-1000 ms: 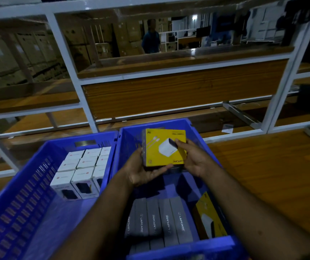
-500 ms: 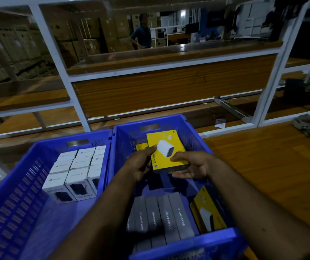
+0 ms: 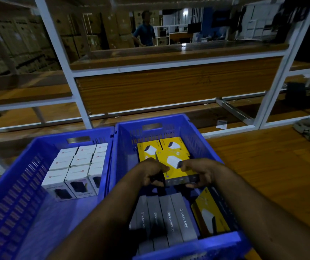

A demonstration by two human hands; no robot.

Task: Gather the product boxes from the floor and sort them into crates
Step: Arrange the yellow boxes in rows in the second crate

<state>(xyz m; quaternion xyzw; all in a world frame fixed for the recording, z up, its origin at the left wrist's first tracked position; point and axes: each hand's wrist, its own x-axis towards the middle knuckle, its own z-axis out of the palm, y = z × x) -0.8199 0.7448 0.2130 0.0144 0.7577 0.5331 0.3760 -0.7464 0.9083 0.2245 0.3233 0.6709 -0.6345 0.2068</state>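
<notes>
**Yellow box going down in the right crate**

Both hands are inside the right crate point(image 3: 203, 139), holding one yellow box point(image 3: 174, 166) flat, face up. The left hand point(image 3: 151, 173) grips its left edge with curled fingers; the right hand point(image 3: 201, 172) grips its right edge the same way, thumb on top. The box sits toward the far half of that crate, just in front of two more yellow boxes point(image 3: 161, 147) that lie flat against the far wall. Whether it already rests on the crate floor or is a little above it, I cannot tell.

Judging by what lies where, the sorting is well along. At the near end of the right crate a row of grey boxes point(image 3: 171, 218) stands on edge, and another yellow box point(image 3: 212, 216) leans against the right wall beside them. The left crate point(image 3: 9, 199), touching the right crate's left wall, holds a tidy block of white boxes point(image 3: 77, 167) at its far end, with its near part bare.

No loose boxes show on the wooden floor point(image 3: 272, 166) to the right of the right crate, though only part of the floor is in view, so what is left to gather cannot be counted. The step in hand looks like seating this box beside its fellows; the leaning yellow one probably wants laying flat after.
</notes>
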